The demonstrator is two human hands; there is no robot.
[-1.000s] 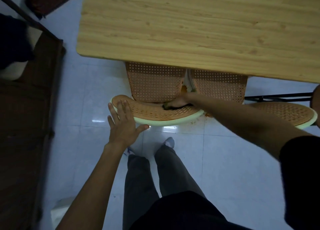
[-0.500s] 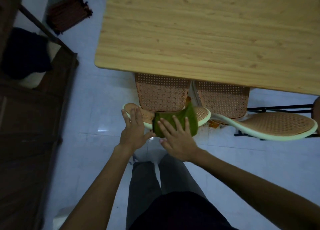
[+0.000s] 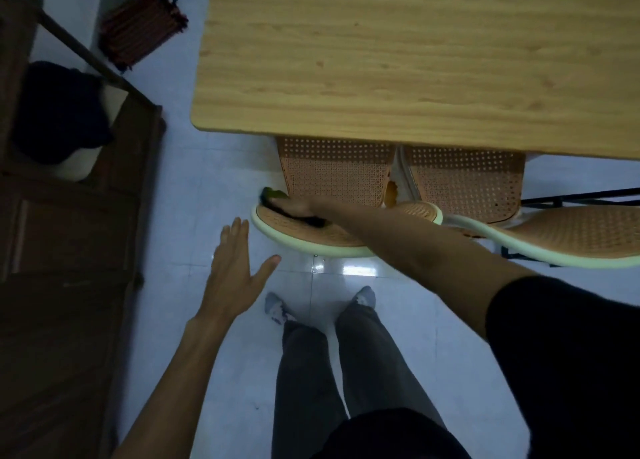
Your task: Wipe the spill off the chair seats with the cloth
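Observation:
Two orange woven chairs with pale green rims are tucked under the wooden table. My right hand [image 3: 301, 209] reaches down behind the left chair's backrest [image 3: 311, 232], shut on the green cloth [image 3: 272, 194], whose tip shows at the seat's [image 3: 332, 178] left side. An orange spill [image 3: 391, 194] marks the gap between the two seats. My left hand [image 3: 232, 271] hovers open over the floor, just left of the backrest and apart from it. The right chair [image 3: 464, 181] stands beside the left one.
The wooden table [image 3: 415, 60] covers the far half of both seats. A dark wooden cabinet [image 3: 62, 251] with a dark bundle on it stands at the left. A folded reddish mat [image 3: 142, 26] lies on the pale tiled floor. My legs stand just before the chairs.
My right hand moved with the cloth from the backrest's top down to the left seat's left side. My left hand let go of the backrest rim and pulled back over the floor.

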